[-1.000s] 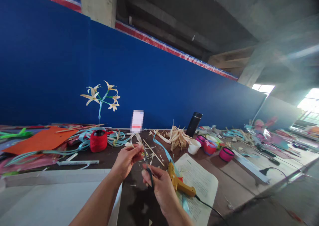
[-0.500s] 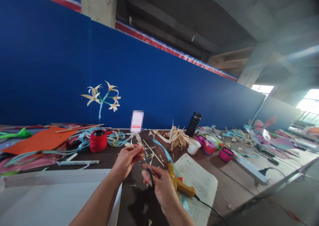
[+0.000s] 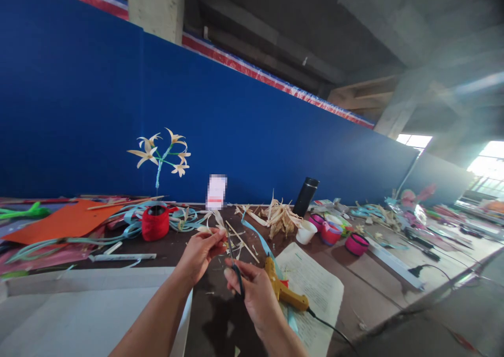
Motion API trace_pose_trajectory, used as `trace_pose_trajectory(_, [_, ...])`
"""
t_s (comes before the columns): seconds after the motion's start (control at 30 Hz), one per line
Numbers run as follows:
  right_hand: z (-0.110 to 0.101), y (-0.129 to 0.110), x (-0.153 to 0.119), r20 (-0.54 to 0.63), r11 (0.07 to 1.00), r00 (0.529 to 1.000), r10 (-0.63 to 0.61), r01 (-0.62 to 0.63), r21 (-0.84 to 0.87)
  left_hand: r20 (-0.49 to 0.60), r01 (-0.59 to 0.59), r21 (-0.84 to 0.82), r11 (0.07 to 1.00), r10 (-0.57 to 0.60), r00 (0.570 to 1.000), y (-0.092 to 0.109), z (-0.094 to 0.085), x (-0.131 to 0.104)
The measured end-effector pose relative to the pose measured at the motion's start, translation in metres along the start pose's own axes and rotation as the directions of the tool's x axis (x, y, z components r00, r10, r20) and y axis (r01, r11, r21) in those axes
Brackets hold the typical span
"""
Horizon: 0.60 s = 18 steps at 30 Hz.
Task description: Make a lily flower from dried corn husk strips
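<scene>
My left hand (image 3: 203, 253) pinches a pale, petal-like piece (image 3: 214, 221) near the middle of the view. Close by on the right, my right hand (image 3: 252, 289) is closed around the dark handles of scissors (image 3: 238, 279), whose blades point up toward the pale piece. Whether the blades touch it I cannot tell. Beyond my left hand, a red pot (image 3: 155, 224) stands below pale flowers (image 3: 148, 153) on a blue-wrapped stem. A yellow glue gun (image 3: 289, 296) lies just right of my right hand, on a printed sheet (image 3: 321, 289).
A white tray or box (image 3: 98, 315) lies at the front left. Orange paper (image 3: 63, 221) is behind it. A dried husk bundle (image 3: 281, 218), black bottle (image 3: 306, 197), white cup (image 3: 306, 232) and power strip (image 3: 396, 262) stand or lie to the right. A blue panel (image 3: 236, 121) rises behind.
</scene>
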State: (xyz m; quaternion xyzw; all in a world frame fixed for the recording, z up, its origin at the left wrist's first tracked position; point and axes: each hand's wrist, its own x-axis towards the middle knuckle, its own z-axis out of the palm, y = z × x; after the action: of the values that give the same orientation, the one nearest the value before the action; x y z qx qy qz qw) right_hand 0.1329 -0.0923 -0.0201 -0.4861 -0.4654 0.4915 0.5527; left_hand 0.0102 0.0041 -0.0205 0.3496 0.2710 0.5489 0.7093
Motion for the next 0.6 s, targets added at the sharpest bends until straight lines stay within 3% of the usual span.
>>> trace_pose_trajectory(0.33, [0.0044,-0.0054,0.0002,-0.085,0.998,0.996,0.031,-0.027,0.052,0.023,0.014,0.019,1.0,-0.015,1.0,0.0,0.0008,-0.0002])
trace_pose_trajectory(0.6, [0.0012,-0.0037,0.0011,-0.084,0.999,0.996,0.003,0.001,0.048,0.039,0.011,0.096,0.995,-0.015,0.999,0.0018,0.0018,-0.0036])
